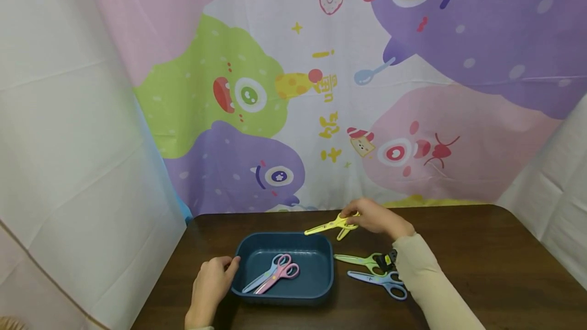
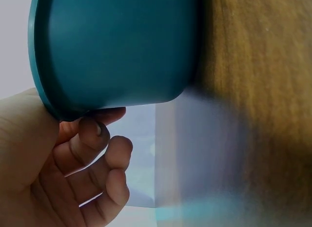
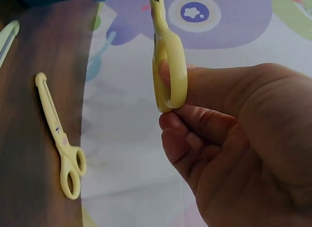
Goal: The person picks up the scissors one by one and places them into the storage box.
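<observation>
On the left part of the brown wooden table point(image 1: 481, 269) I see a dark teal tray point(image 1: 314, 274), slightly glossy, with rounded corners; inside it, pink scissors point(image 1: 274, 277) lie partly over blue scissors point(image 1: 259, 278). The left hand point(image 1: 211, 279) grips its left rim. Near the far right corner, the right hand point(image 1: 373, 216) pinches smooth yellow scissors point(image 1: 323, 227) by the handle loops, above the table. Another yellow pair point(image 3: 54, 122) lies farther right, and nearer, green scissors point(image 1: 357, 259) and a second blue pair point(image 1: 369, 278).
</observation>
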`<state>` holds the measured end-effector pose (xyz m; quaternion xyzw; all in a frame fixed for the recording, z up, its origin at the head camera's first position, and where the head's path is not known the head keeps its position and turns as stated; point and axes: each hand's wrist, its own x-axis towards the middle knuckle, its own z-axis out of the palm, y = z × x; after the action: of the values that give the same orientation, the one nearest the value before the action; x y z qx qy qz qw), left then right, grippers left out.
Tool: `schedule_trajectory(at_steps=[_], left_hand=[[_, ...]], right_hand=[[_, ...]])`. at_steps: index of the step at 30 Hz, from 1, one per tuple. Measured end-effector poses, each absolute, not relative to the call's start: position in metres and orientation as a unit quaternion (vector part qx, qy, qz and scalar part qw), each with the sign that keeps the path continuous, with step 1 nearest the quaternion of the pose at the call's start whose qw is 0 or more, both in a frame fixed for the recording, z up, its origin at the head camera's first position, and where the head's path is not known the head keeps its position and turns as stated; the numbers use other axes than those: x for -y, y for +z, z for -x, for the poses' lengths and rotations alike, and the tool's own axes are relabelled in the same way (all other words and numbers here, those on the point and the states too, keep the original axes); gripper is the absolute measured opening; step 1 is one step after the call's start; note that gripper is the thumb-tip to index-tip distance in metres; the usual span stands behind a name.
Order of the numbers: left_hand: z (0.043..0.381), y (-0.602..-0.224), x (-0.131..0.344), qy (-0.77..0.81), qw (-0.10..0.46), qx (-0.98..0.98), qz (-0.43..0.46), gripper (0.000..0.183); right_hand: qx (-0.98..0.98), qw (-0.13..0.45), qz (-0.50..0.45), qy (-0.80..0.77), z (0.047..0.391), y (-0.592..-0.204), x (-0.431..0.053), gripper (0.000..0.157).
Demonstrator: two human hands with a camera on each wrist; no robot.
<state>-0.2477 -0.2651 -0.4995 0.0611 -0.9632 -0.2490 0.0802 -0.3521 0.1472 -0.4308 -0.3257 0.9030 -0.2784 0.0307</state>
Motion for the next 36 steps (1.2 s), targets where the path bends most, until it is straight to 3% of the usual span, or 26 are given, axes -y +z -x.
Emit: schedule_trajectory(at_steps=[36], left_hand=[[0.247,-0.499,0.265,-0.250,0.082,0.963,-0.060,0.025]], right_hand=[[-0.885,0.057,0.354,-0.297,0.344,-0.424,-0.092,0.019]])
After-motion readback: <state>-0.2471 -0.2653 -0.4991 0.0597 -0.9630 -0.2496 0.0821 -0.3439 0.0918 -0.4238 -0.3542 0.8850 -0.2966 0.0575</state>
